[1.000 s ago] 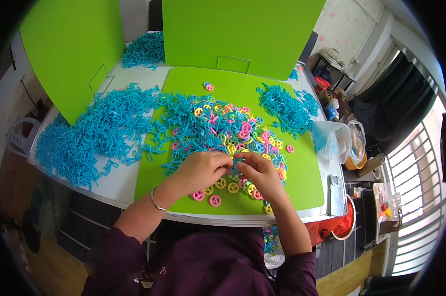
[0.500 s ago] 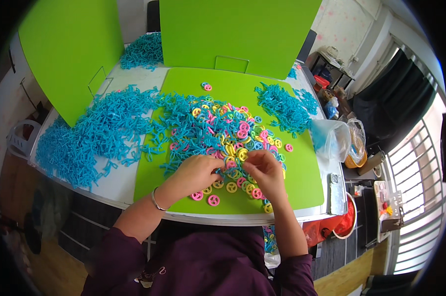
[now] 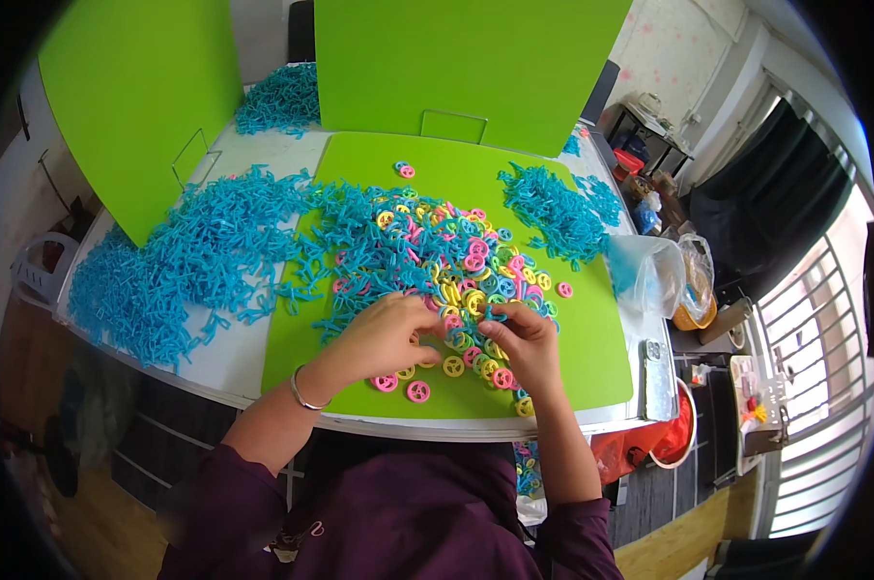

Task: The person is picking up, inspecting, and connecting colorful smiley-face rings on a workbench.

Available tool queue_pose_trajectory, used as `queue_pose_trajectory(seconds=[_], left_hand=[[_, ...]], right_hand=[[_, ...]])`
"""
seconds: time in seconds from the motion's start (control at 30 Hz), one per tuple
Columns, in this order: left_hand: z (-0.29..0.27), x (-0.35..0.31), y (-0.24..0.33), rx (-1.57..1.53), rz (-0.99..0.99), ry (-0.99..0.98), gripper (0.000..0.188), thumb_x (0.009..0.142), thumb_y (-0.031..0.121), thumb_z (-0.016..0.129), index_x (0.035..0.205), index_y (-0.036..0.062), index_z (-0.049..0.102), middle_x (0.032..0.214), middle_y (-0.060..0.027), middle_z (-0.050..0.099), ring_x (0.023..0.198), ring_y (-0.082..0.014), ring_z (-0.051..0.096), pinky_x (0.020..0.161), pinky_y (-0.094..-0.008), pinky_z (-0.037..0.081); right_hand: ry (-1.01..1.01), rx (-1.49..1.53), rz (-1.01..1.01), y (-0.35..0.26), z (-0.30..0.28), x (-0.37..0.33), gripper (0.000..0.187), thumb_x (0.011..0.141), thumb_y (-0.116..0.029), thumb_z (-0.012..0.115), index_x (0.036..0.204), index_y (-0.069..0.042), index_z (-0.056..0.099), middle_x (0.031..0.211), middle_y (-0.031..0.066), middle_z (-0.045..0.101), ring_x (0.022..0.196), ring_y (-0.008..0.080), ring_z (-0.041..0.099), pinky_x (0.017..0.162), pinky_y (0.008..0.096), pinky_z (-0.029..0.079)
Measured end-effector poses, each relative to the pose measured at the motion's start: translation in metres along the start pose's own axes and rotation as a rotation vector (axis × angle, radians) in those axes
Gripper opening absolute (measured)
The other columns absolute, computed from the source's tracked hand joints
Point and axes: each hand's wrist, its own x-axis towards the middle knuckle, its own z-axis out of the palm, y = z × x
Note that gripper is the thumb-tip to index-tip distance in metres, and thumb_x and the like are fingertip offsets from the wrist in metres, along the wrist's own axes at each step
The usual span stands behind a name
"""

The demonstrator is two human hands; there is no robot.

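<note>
1. The blue piece (image 3: 494,314) is at the centre of the frame, slightly right of the middle, at the tips of the right hand (image 3: 530,350), which pinches it between thumb and forefinger.
2. From the left hand (image 3: 383,333), the piece lies to the right in the frame, a short gap away; the right hand is the nearer, being in contact.
3. The piece's long axis seems to run roughly left to right, with its free end toward the frame's left. Fingers cover part of it, so the exact tilt cannot be told.
4. The left hand is loosely spread, thumb and forefinger apart, with no part seen between them. Its fingers reach the near edge of the wheels (image 3: 476,247).
5. A yellow wheel (image 3: 453,366) lies just right of the left thumb and below the piece, nearer the left hand. Being round, it has no long axis.
6. The blue heap (image 3: 195,251) fills the left of the frame; the mat (image 3: 596,353) runs beneath both hands.
</note>
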Motion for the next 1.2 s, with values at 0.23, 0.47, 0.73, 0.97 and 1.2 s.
queue_pose_trajectory(seconds=[0.23,0.47,0.73,0.97,1.2], left_hand=[[0.009,-0.001,-0.007,0.112,-0.033,0.009,0.024,0.066,0.017,0.076,0.089,0.0119,0.069,0.079,-0.0047,0.06,0.081,-0.026,0.056,0.076,-0.034,0.046],[0.011,0.01,-0.006,-0.779,-0.289,0.161,0.018,0.08,0.01,0.072,0.095,0.0005,0.068,0.078,-0.0046,0.069,0.067,-0.0084,0.063,0.058,-0.0211,0.049],[0.015,0.011,0.001,-1.132,-0.33,0.2,0.014,0.083,0.005,0.069,0.095,-0.002,0.069,0.079,-0.005,0.068,0.067,-0.0071,0.062,0.061,-0.0193,0.05],[0.017,0.01,0.007,-1.015,-0.229,0.32,0.009,0.086,0.005,0.065,0.091,-0.0014,0.068,0.08,-0.0045,0.067,0.068,-0.008,0.062,0.062,-0.02,0.052],[0.024,0.013,0.005,-1.412,-0.323,0.367,0.012,0.089,0.008,0.062,0.095,-0.002,0.064,0.09,-0.0063,0.066,0.072,-0.0106,0.064,0.068,-0.0211,0.055]], right_hand=[[-0.08,-0.12,0.095,-0.009,0.008,-0.001,0.026,0.086,-0.008,0.067,0.11,0.002,0.063,0.088,0.0021,0.065,0.08,0.0064,0.06,0.072,0.021,0.049],[0.007,-0.102,0.027,0.0,0.018,-0.008,0.025,0.087,-0.013,0.067,0.107,0.002,0.063,0.088,0.0017,0.062,0.075,0.005,0.057,0.065,0.0195,0.048],[0.051,-0.065,-0.053,0.0,0.03,-0.011,0.02,0.087,-0.013,0.067,0.102,0.0,0.067,0.076,-0.0027,0.056,0.063,0.0017,0.05,0.052,0.0182,0.041],[0.12,-0.606,-0.643,0.009,0.033,-0.011,0.02,0.08,-0.002,0.07,0.099,0.0,0.066,0.076,0.005,0.06,0.062,0.0089,0.054,0.053,0.0248,0.042],[0.064,0.082,0.008,0.003,0.036,-0.008,0.013,0.086,-0.004,0.064,0.097,0.004,0.066,0.083,0.0053,0.065,0.071,0.0103,0.062,0.063,0.0236,0.05]])
